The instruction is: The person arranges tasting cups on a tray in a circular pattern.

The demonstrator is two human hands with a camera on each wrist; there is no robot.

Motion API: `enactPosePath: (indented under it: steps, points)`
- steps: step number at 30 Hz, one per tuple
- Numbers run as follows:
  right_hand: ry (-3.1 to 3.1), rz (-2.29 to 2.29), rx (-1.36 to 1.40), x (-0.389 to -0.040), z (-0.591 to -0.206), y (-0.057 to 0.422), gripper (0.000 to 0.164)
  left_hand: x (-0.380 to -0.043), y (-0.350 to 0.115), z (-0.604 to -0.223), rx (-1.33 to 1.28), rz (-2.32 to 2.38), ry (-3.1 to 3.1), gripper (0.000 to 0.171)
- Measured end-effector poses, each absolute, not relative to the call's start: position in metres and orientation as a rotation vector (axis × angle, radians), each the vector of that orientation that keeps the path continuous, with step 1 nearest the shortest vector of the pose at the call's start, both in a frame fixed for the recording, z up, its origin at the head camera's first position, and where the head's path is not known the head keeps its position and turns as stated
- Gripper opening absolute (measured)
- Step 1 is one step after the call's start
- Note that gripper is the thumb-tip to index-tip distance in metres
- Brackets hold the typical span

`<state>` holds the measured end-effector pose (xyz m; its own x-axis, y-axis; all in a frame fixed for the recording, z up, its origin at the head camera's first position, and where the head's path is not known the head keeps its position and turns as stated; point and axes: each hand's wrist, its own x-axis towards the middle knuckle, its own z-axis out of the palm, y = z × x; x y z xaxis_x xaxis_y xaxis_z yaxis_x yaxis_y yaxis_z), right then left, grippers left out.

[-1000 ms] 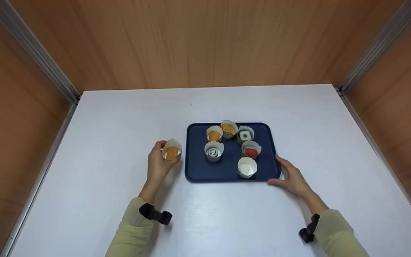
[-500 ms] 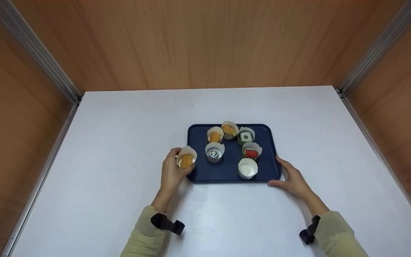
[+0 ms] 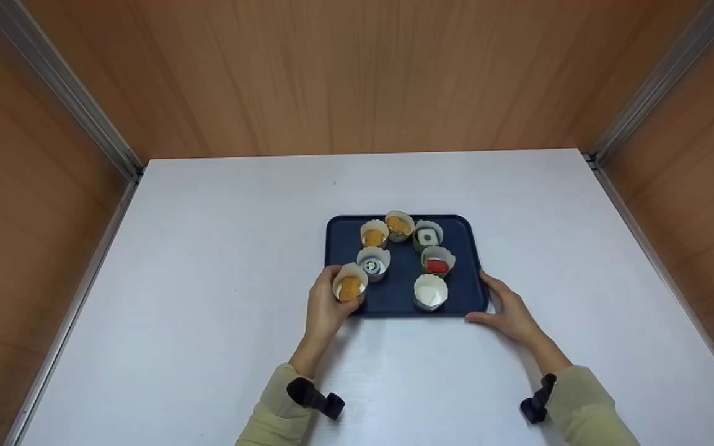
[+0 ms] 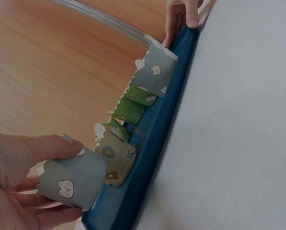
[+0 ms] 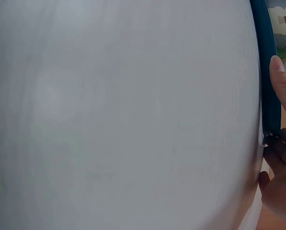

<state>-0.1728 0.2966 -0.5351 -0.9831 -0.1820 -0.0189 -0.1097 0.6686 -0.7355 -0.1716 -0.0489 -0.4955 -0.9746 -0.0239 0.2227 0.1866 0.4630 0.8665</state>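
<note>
My left hand (image 3: 325,303) grips a blue-grey paper baking cup (image 4: 68,179) with a bear print, thumb on one side and fingers on the other. A yellow-orange piece (image 3: 349,288) lies inside it. The cup is over the front left part of a dark blue tray (image 3: 394,303). Just behind it stands a paper cup (image 3: 374,263) with a small round silvery thing inside. My right hand (image 3: 509,313) holds the tray's front right corner, thumb along the front edge (image 5: 269,96) and fingers at the right side.
Toward the tray's back are two cups with yellow-orange pieces, one cup (image 3: 374,234) and another cup (image 3: 399,226). Along its right are a cup (image 3: 428,236) with a whitish piece, a cup (image 3: 437,262) with a red piece and a pale cup (image 3: 431,292). Wooden panels (image 3: 357,74) surround the white table (image 3: 227,248).
My left hand has carried the baking cup rightward and nearer to me, from beside the tray to over its front left part. The right hand has stayed at the tray's corner.
</note>
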Motion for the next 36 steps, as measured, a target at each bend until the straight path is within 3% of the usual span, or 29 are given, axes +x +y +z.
enactPosePath:
  steps: [36]
  points:
    - [2.785, -1.258, -0.287, -0.172, -0.536, 0.297, 0.094, -0.166, 0.017, -0.514, -0.089, -1.439, -2.5, 0.059]
